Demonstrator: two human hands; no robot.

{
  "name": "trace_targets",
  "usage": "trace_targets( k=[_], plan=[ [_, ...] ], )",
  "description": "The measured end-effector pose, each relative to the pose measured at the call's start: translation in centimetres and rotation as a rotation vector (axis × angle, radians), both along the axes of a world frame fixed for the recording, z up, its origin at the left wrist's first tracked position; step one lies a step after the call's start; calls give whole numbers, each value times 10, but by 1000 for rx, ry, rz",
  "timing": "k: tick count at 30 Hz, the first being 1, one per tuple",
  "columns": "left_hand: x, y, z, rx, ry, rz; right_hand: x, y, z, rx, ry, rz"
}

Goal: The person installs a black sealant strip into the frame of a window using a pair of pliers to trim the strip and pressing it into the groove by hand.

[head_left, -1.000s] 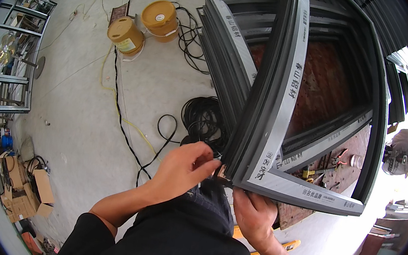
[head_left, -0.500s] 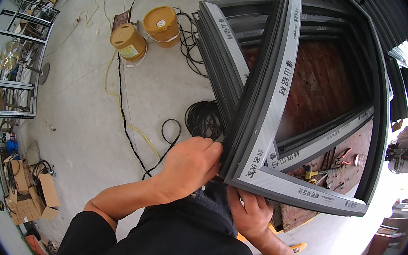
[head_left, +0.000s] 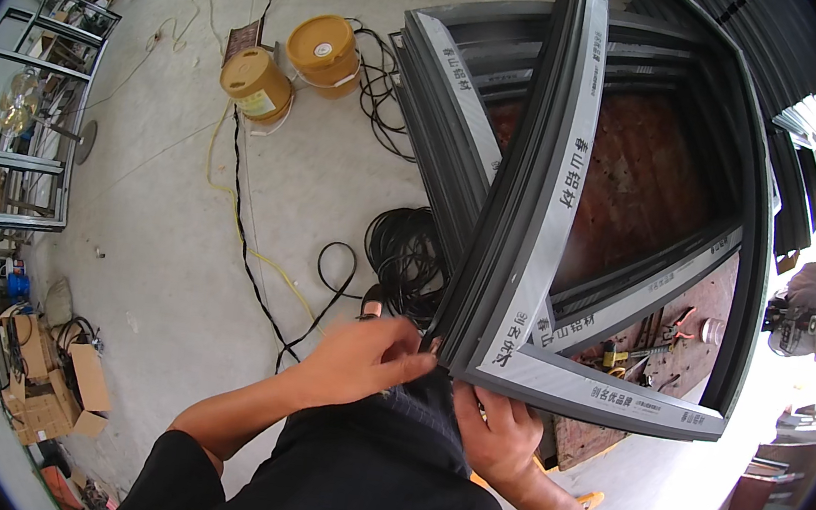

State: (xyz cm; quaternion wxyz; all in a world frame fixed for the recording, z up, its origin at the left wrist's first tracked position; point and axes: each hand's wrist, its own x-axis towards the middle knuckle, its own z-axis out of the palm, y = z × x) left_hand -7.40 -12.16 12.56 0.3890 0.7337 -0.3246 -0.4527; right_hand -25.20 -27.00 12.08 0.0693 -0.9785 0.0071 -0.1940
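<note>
Over pale floor (head_left: 160, 227), with grey frame (head_left: 540, 260) overhanging a reddish desk (head_left: 598, 440), holds left hand (head_left: 354, 360) beside the frame's corner, thumb parted from fingers (head_left: 394, 334); sets right hand (head_left: 501, 432) underneath, cannot tell whether clamped.

2 yel. bkts (head_left: 317, 51) (head_left: 255, 81), 2 hands (head_left: 358, 355) (head_left: 500, 435)

The head fisheye looks steeply down — near, wide.

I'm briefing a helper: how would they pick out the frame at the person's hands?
Find the stack of dark frames on the reddish tabletop. The frame has its near corner beside the left hand and right hand. Unlike those below, it lies uppermost, askew across them.
</note>
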Motion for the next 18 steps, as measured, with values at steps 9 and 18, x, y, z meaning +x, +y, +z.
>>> trace_targets(
  k=[9, 18],
  plan=[
    [-29, 8, -28, -131, 420, 234, -2, 1, -2, -20, 5, 4],
    [-55, 9, -44, -289, 699, 415, -3, -1, -1, 26, 0, 18]
  ],
)
